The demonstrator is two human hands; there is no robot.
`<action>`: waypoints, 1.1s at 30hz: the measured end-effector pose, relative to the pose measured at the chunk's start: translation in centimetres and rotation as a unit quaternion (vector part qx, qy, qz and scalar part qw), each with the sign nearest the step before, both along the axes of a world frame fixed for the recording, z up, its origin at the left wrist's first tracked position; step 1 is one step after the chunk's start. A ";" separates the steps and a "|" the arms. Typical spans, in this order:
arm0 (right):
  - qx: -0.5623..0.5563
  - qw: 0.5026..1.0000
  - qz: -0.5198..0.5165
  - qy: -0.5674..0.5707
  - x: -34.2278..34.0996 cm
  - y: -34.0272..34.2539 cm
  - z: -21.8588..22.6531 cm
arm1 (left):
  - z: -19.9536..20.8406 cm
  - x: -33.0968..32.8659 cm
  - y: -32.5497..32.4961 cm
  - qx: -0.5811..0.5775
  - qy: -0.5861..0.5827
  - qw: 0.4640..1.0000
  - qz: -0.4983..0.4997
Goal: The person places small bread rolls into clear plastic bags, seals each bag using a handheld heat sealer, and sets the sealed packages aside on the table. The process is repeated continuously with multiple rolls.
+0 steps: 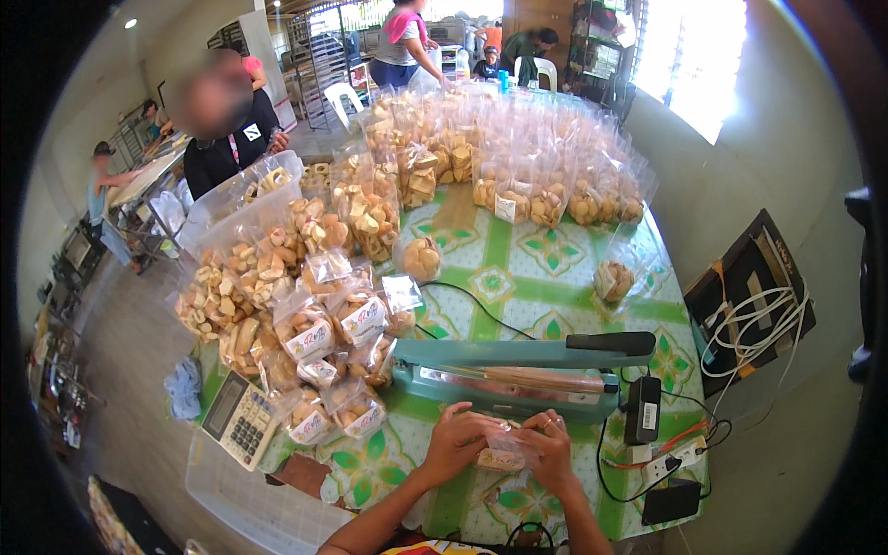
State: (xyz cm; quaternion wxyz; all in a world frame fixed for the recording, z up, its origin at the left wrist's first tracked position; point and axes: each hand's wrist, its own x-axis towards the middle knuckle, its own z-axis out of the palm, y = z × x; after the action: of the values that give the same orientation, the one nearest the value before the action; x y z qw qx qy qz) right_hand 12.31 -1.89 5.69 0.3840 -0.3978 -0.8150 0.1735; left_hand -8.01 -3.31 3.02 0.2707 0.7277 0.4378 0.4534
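Note:
Close to the table's near edge, a small clear plastic bag (500, 458) with brownish contents is pinched between my two hands. My left hand (460, 442) has its fingers closed on the bag's top left side. On the opposite side, my right hand (552, 450) grips the same bag, a ring on one finger. Just beyond both hands lies a long teal impulse sealer (504, 393), its arm (481, 352) raised at an angle. To the left is a pile of sealed, labelled bags of bread pieces (308, 340).
A calculator (240, 421) sits at the left edge, above a clear plastic bin (222, 481). Cords, a black adapter (643, 410) and a power strip (675, 460) lie at right. Many open filled bags (546, 190) crowd the far table. A person in black (231, 139) stands at the left.

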 end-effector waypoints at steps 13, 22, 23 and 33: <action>-0.069 0.997 0.047 0.002 0.9 -0.5 0.8 | -0.3 -0.3 0.5 -0.026 -0.020 0.998 -0.061; -0.082 0.996 0.036 0.026 1.2 -0.5 1.0 | -0.1 0.3 0.4 -0.051 -0.082 0.992 -0.077; -0.085 0.995 0.036 0.023 1.1 -0.5 1.0 | -0.1 0.3 0.5 -0.038 -0.083 0.993 -0.077; -0.071 0.997 0.037 0.018 1.2 0.0 0.6 | -0.6 -0.2 0.4 -0.138 -0.161 0.973 -0.091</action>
State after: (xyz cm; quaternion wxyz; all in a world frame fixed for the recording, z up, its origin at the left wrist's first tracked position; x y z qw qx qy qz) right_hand 13.51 -1.85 6.27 0.3623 -0.3909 -0.8077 0.2522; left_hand -8.25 -2.92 2.43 0.4757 0.6379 0.3787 0.4727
